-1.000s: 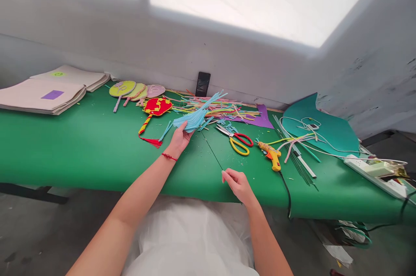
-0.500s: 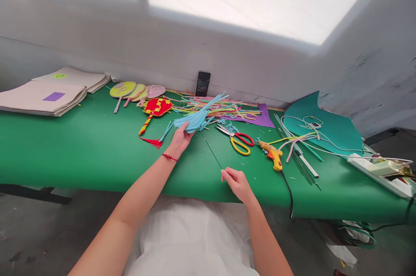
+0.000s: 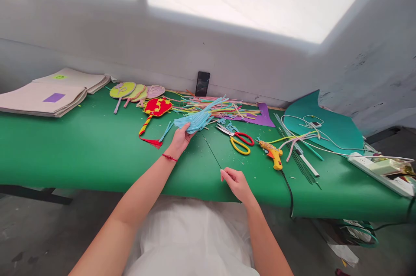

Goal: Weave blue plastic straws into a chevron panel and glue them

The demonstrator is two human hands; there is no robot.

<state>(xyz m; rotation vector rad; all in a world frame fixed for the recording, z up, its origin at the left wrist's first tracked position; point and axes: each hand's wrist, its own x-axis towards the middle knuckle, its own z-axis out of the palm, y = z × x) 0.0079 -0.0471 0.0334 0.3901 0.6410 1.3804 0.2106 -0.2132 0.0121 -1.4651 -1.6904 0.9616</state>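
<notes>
My left hand is closed on the near edge of a fan-shaped piece of light blue pipe cleaners, thumb on top. Its strips lie side by side and their loose ends reach toward the wall. From under this piece a thin dark green wire runs to my right hand, which pinches it near the table's front edge. Red-and-yellow-handled scissors lie with parted blades to the right of the blue piece. Two short blue pipe cleaners rest left of my left hand.
Loose coloured pipe cleaners are heaped behind, near a phone against the wall. A red fan with a tassel lies left. At right are a yellow glue gun, green wires, cables and a power strip.
The far end of the blue piece has dipped very slightly. Both hands keep their grip and stay almost in the same place.
</notes>
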